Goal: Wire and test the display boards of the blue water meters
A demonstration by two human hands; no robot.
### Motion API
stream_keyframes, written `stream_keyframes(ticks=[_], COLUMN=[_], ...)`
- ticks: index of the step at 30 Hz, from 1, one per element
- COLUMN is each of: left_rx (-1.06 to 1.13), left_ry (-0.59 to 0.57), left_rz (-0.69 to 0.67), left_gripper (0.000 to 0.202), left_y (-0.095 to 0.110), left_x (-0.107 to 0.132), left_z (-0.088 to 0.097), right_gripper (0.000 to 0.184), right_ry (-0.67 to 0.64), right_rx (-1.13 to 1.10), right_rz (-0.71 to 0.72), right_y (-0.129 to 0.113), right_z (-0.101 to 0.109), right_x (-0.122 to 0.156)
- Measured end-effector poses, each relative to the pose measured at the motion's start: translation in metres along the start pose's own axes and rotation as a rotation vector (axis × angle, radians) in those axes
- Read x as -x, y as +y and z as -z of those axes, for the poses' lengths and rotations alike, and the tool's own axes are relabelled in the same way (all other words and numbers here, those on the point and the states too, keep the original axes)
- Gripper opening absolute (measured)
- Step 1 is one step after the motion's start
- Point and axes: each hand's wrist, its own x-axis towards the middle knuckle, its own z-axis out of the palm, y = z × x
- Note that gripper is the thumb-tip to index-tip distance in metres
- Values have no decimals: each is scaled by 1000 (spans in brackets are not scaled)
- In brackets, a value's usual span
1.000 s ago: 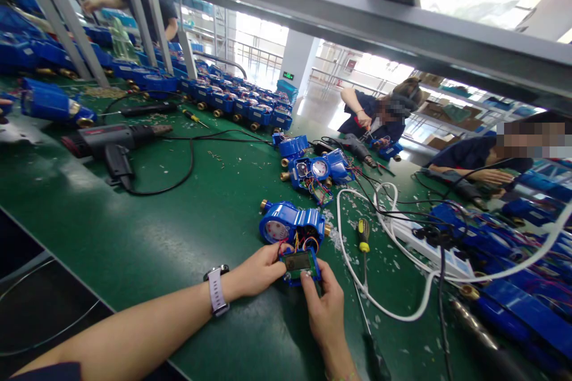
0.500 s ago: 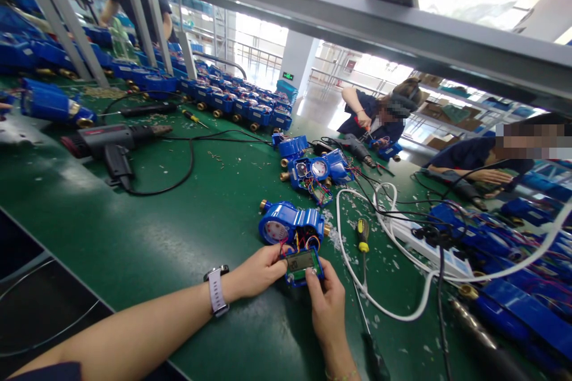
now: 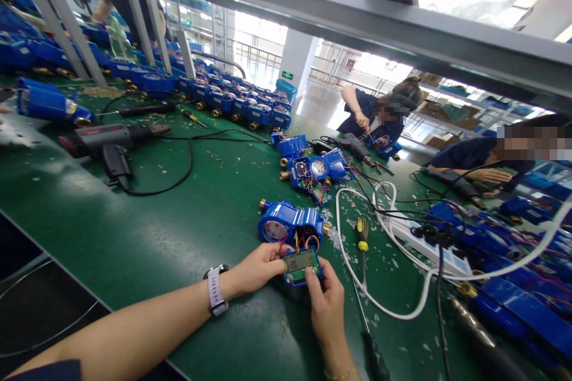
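Both of my hands grip a small circuit board with an LCD display point(image 3: 300, 263) set in a blue frame. My left hand point(image 3: 263, 265) pinches its left edge, with a watch on the wrist. My right hand point(image 3: 328, 297) holds the right side, thumb on the board's lower right front. Coloured wires run from the board into the open compartment of a blue water meter point(image 3: 286, 220) lying just behind it, brass fittings at both ends. The fingers behind the board are hidden.
A heat gun point(image 3: 118, 146) lies at left, more blue meters point(image 3: 313, 169) behind. At right are a yellow-black screwdriver point(image 3: 362, 235), a white power strip point(image 3: 424, 244) and looping cables. Two co-workers point(image 3: 375, 113) sit across the table; a metal shelf beam point(image 3: 313, 9) crosses above.
My left thumb has slid slightly left along the board's edge, leaving more of the display visible. My right hand and the meter are nearly unchanged.
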Motion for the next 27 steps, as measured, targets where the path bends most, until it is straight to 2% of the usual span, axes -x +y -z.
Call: stream_keyframes(ticks=[14,27], left_rx=[-60,-149], left_ry=[-26,-2], left_rz=[-41,-68], left_gripper=[48,56], left_y=[1,2], left_x=[4,4], left_z=[3,3], right_gripper=[35,35], right_ry=[10,19], right_rx=[-150,-184], right_rz=[-62,-87], right_y=[0,0], right_z=[2,0], right_x=[-2,-2])
